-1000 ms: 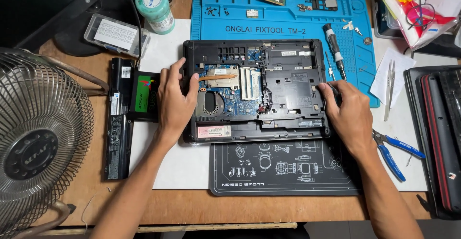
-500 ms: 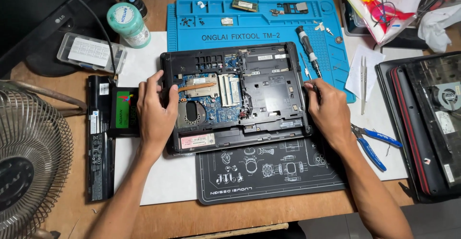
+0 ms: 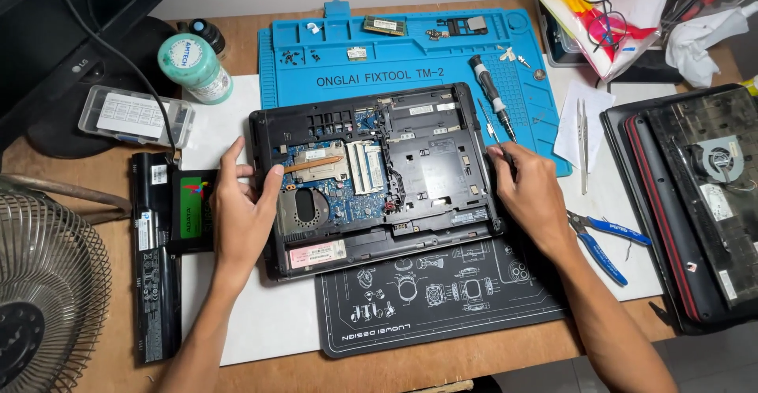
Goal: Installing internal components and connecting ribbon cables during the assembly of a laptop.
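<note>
Centrally, an opened laptop base (image 3: 371, 176) lies bottom-up, its rear part on a blue repair mat (image 3: 410, 46) and its front edge on a black mat (image 3: 442, 298), with the circuit board, copper heat pipe and round fan opening exposed. The left hand (image 3: 241, 211) grips its left edge, thumb on top near the fan opening, fingers over the rim. The right hand (image 3: 529, 188) presses against the right edge; its fingertips are tucked at the casing, so whether they pinch anything cannot be told. Just left of the left hand sits a black drive with a green label (image 3: 193, 211), partly covered by the wrist, beside a long black battery (image 3: 154, 259). A screwdriver (image 3: 493, 97) lies just above the right hand, blue-handled pliers (image 3: 608, 239) right of it. A wire fan (image 3: 39, 298) is cut off at the left edge.
</note>
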